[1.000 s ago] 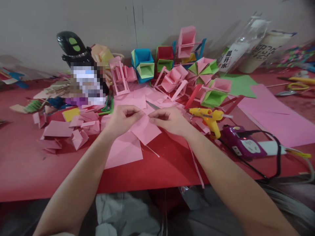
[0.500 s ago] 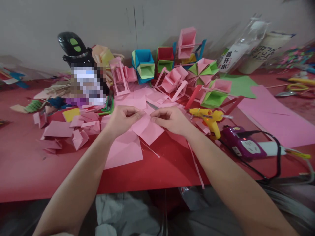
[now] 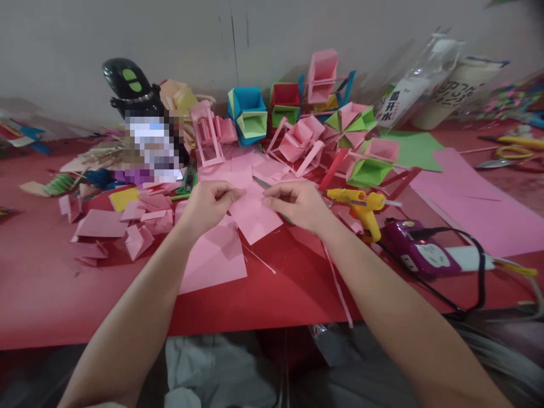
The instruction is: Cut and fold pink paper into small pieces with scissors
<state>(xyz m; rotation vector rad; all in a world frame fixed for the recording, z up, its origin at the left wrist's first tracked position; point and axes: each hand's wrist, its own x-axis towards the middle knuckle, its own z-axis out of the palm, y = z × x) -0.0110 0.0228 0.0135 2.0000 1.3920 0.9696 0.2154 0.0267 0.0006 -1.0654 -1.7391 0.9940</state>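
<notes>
Evidently, beside the glue gun (image 3: 359,205), we're pinching a pink sheet (image 3: 256,215) in the grip of our left hand (image 3: 212,204) and right hand (image 3: 297,205), probably keeping it flat.

“喝开水” on bottle label (image 3: 400,102)

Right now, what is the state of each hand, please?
Left hand: closed, fingers pinching the small pink paper sheet.
Right hand: fingertips at the same sheet's other side; grip unclear.
</notes>
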